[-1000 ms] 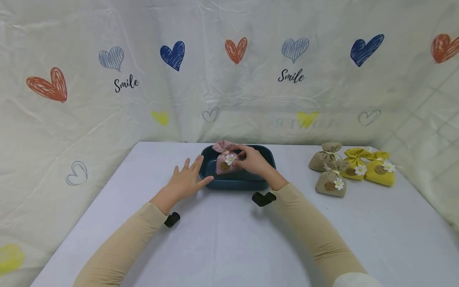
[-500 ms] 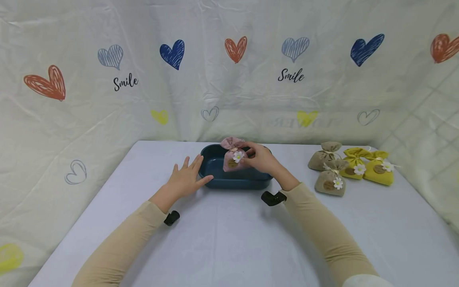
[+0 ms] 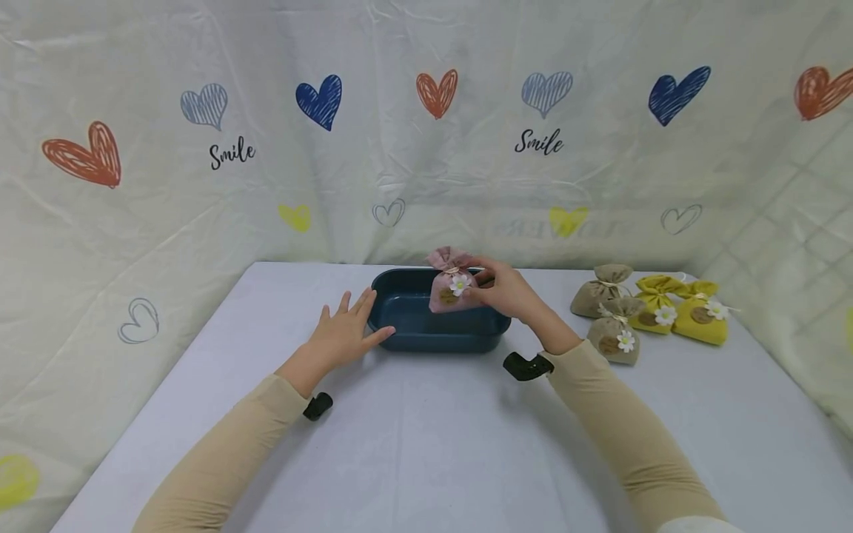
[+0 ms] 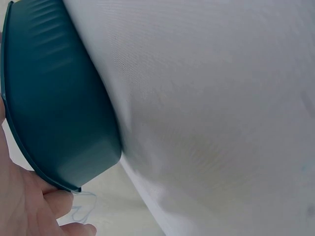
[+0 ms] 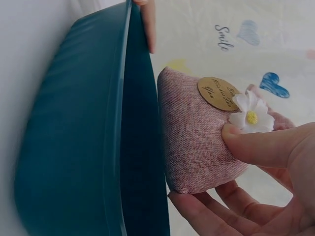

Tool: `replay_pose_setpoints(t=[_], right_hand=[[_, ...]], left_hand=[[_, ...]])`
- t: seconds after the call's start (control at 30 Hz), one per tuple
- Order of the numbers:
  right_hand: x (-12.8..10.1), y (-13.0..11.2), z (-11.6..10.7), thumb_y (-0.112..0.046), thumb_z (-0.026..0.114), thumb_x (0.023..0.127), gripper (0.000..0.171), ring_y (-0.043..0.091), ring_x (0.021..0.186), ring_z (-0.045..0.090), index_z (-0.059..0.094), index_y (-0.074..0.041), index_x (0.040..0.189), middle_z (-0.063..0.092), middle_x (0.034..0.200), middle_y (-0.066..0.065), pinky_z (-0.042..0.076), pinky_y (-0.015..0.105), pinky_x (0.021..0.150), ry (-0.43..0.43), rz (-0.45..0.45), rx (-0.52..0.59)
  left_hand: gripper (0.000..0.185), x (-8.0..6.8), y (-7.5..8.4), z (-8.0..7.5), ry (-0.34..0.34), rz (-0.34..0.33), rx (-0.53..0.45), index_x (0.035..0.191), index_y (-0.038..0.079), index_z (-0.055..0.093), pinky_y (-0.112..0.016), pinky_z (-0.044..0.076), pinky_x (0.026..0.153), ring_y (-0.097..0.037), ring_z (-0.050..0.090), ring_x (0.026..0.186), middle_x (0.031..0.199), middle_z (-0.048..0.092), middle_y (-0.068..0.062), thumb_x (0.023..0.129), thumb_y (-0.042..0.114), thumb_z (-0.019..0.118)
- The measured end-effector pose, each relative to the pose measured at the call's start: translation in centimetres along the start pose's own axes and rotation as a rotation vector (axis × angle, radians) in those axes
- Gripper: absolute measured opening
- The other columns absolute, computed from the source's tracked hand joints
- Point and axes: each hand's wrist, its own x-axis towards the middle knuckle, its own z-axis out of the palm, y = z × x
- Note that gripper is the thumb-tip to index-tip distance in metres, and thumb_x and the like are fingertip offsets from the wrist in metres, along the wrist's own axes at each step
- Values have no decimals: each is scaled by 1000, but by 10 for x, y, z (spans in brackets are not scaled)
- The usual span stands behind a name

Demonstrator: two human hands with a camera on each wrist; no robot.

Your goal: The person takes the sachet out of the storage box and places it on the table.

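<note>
A dark teal rectangular tray (image 3: 433,339) sits at the table's middle. My right hand (image 3: 501,289) pinches a pink fabric sachet (image 3: 448,285) with a white flower and a round tag, holding it just above the tray's right end. In the right wrist view the pink sachet (image 5: 197,135) hangs beside the tray (image 5: 74,147), thumb on the flower and fingers under it. My left hand (image 3: 346,332) rests flat with straight fingers against the tray's left side. In the left wrist view the tray wall (image 4: 54,108) fills the left and my fingers (image 4: 29,201) touch its rim.
Two beige sachets (image 3: 609,314) and two yellow sachets (image 3: 680,314) lie grouped at the table's right rear. A heart-printed cloth backdrop (image 3: 426,133) rises behind and beside the white table (image 3: 426,444). Black wrist camera mounts (image 3: 526,366) sit under both forearms.
My right hand has lifted the pink sachet out of the tray and carried it up and to the right. The left hand has stayed against the tray.
</note>
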Motion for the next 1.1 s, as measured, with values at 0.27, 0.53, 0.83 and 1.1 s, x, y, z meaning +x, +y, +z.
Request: replay_pose_setpoints(t=[0.27, 0.53, 0.83, 1.1], right_hand=[[-9, 7, -14, -9, 67, 101, 56, 39, 114, 65, 46, -3, 152, 61, 129, 29, 56, 42, 84, 19, 4, 6], [-18, 11, -23, -9, 65, 101, 56, 41, 118, 62, 44, 0, 152, 57, 132, 29, 58, 42, 86, 28, 7, 28], [-36, 18, -35, -4, 62, 102, 56, 43, 119, 61, 41, 3, 154, 56, 132, 30, 58, 46, 86, 45, 16, 23], [-54, 24, -47, -11, 64, 103, 59, 45, 122, 60, 38, 3, 155, 54, 134, 31, 58, 38, 85, 67, 45, 17]], left_hand=[[94, -1, 1, -1, 5, -1, -5, 166, 7, 9, -72, 11, 115, -43, 8, 154, 171, 12, -10, 102, 68, 41], [94, -2, -2, 0, 16, 8, -16, 166, 7, 10, -73, 10, 115, -44, 8, 154, 171, 12, -10, 102, 68, 42], [94, -1, -1, 0, 11, 14, -10, 166, 7, 10, -72, 11, 115, -43, 9, 154, 171, 12, -10, 102, 68, 42], [93, -1, 1, -1, 11, 10, -15, 166, 6, 11, -72, 11, 116, -43, 8, 154, 171, 12, -10, 102, 66, 43]])
